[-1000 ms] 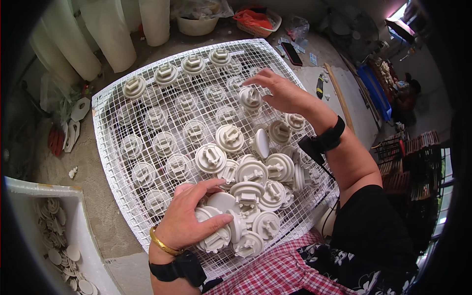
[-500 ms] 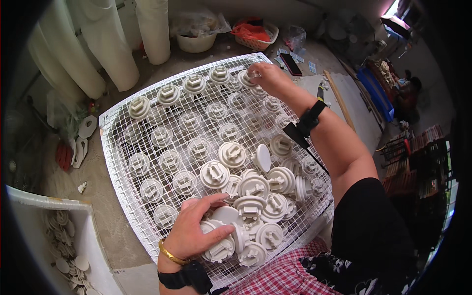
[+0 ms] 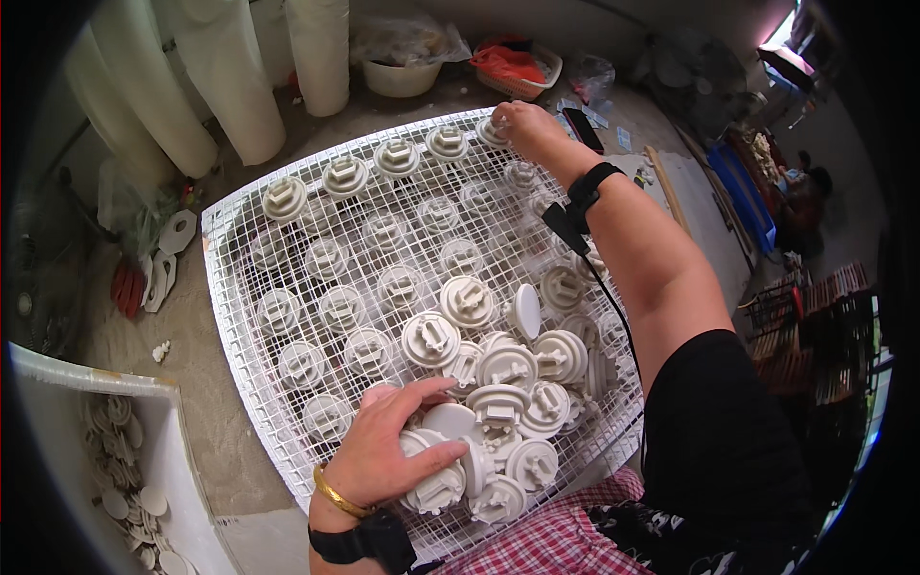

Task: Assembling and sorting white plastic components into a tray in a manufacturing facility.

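Note:
At the far edge of a white wire mesh rack (image 3: 251, 379), my right hand (image 3: 530, 132) has its fingers closed on a white stepped disc (image 3: 492, 134), which sits on the mesh; the fingertips partly hide it. This disc is the right end of a row of similar discs (image 3: 397, 158), each with a raised block on top. My left hand (image 3: 388, 448) lies spread at the near side, thumb and fingers apart, touching a heap of loose white discs (image 3: 505, 366). One disc (image 3: 436, 484) shows under its thumb. More discs (image 3: 342, 307) show through the mesh, on a layer below.
A white bin (image 3: 182, 422) with many white pieces stands at the lower left. Behind the rack are tall white rolls (image 3: 321, 57), a white tub (image 3: 402, 79), a basket with red cloth (image 3: 517, 67) and a phone (image 3: 583, 129). A blue tray (image 3: 743, 196) lies at right.
The view has shifted slightly, so the rack appears a little to the right. My right hand stays at the same disc at the row's end. My left hand remains on the heap.

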Demonstrator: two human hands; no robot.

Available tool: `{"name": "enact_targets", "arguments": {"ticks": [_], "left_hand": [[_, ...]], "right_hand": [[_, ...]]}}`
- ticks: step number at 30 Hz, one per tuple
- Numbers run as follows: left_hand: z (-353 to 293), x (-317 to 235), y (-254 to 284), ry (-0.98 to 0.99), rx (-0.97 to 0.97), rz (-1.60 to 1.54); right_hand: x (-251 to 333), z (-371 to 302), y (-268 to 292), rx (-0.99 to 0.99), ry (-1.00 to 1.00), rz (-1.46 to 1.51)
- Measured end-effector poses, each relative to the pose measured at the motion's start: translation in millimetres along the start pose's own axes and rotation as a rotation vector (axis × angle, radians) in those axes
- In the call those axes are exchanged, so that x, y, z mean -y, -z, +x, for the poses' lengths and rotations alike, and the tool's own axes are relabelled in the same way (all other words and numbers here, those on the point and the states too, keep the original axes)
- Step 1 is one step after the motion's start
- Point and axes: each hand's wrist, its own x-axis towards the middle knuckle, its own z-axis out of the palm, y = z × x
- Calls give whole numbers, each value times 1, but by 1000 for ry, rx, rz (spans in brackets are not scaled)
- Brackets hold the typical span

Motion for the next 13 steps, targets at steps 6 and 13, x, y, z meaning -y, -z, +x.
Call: {"name": "enact_targets", "arguments": {"ticks": [6,13], "left_hand": [[8,0,0,-103,-9,73],[1,3,2,-105,17,90]], "right_hand": [[30,-20,31,-163,26,-17],[165,-101,87,795,641,380]]}}
